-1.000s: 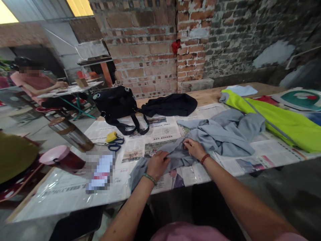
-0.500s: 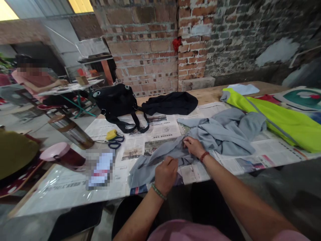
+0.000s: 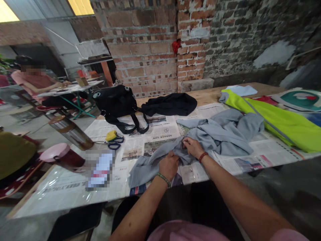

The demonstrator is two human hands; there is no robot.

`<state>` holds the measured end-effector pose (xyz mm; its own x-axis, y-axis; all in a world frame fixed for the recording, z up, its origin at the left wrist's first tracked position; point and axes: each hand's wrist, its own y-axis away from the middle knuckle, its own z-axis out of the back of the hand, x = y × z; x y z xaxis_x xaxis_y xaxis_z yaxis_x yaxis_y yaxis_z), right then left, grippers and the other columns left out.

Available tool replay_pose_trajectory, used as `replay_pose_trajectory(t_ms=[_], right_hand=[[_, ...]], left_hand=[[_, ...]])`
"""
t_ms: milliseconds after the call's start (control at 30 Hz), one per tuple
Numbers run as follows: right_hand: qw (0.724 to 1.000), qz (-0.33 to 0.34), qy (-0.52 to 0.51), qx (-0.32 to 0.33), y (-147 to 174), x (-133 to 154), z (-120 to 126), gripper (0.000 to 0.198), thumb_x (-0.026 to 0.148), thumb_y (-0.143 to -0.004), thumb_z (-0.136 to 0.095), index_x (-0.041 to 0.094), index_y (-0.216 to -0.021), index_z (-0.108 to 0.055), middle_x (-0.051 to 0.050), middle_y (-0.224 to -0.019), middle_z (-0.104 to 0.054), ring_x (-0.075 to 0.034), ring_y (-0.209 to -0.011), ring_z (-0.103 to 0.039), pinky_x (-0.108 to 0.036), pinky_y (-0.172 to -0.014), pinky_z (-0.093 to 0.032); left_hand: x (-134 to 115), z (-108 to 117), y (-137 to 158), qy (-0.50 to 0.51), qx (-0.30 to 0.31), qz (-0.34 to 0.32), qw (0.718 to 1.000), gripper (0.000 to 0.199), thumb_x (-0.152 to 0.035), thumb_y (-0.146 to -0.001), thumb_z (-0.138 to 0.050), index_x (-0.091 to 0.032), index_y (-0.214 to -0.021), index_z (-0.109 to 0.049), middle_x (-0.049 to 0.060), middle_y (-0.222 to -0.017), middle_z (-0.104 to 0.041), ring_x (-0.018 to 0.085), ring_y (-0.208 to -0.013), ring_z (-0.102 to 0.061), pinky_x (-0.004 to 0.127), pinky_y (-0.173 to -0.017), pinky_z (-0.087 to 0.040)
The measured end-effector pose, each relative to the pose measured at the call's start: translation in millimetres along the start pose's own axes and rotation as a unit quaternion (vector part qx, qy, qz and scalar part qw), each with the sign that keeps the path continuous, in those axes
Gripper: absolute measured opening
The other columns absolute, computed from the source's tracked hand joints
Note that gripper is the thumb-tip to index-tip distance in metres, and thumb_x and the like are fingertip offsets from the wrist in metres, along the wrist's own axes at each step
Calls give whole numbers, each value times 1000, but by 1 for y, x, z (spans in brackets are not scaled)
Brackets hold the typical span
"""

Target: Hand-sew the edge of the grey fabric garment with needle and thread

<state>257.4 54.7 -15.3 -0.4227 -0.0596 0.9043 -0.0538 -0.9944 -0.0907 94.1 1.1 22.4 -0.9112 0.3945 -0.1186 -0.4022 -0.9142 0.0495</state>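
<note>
A crumpled grey garment [image 3: 225,134] lies across the newspaper-covered table [image 3: 62,190], one part bunched at the right and another trailing to the left front. My left hand [image 3: 169,166], with a green beaded bracelet at its wrist, is closed on the near edge of this cloth. Just right of it and a little farther off, my right hand [image 3: 192,147] pinches a fold; a red bead bracelet circles that wrist. Whether anything small sits between the fingertips cannot be made out.
Left of the cloth are dark-handled scissors [image 3: 115,143], a pink-lidded cup [image 3: 62,155] and a steel flask [image 3: 71,132]. A black bag [image 3: 116,103] and dark cloth [image 3: 170,104] lie behind. Rightward are a neon-yellow garment [image 3: 281,120] and an iron [image 3: 301,98]. A person [image 3: 37,82] sits far left.
My left hand has moved slightly up and to the right, closer to my right hand and onto the cloth. The right hand stays nearly in place.
</note>
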Motion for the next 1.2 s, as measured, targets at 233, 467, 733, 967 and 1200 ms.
replay_pose_trajectory(t_ms=[233, 467, 733, 967, 1200], right_hand=[[1000, -6, 3, -8, 0, 2, 0, 14, 27, -77, -42, 20, -76, -54, 4, -58, -59, -8, -33, -45, -21, -43, -38], [1000, -3, -1, -2, -1, -4, -1, 13, 27, -78, -42, 21, -78, -53, 5, -60, -59, -6, -31, -43, -20, -40, -37], [1000, -4, -2, 2, 0, -4, -1, 13, 28, -78, -42, 20, -78, -52, 5, -59, -58, -6, -30, -43, -19, -37, -35], [1000, -9, -6, 2, -1, -2, 0, 12, 26, -78, -42, 20, -79, -52, 5, -59, -59, -6, -31, -43, -20, -37, -35], [1000, -4, 4, -1, -2, -5, 0, 12, 25, -78, -42, 21, -78, -54, 5, -59, -60, -6, -32, -44, -19, -39, -37]], left_hand=[[-3, -1, -12, 107, -4, 36, 994, 21, -15, -79, -42, -16, -74, -62, 7, -90, -56, 16, -71, -57, 28, -62, -42], [7, 2, -6, 324, -3, 23, 946, 15, -12, -74, -46, -16, -60, -50, -2, -57, -46, 13, -63, -49, 24, -62, -41], [2, 27, 4, 529, 24, 64, 846, 7, -17, -70, -49, -16, -64, -50, -6, -48, -40, 5, -39, -36, 17, -39, -28], [18, 29, 4, 443, -194, 102, 870, 16, -19, -79, -44, -18, -86, -58, 0, -73, -56, 10, -58, -50, 19, -49, -41], [8, 11, 29, 209, -204, -59, 955, 16, -28, -79, -54, -22, -91, -62, 6, -94, -59, 18, -91, -53, 30, -83, -43]])
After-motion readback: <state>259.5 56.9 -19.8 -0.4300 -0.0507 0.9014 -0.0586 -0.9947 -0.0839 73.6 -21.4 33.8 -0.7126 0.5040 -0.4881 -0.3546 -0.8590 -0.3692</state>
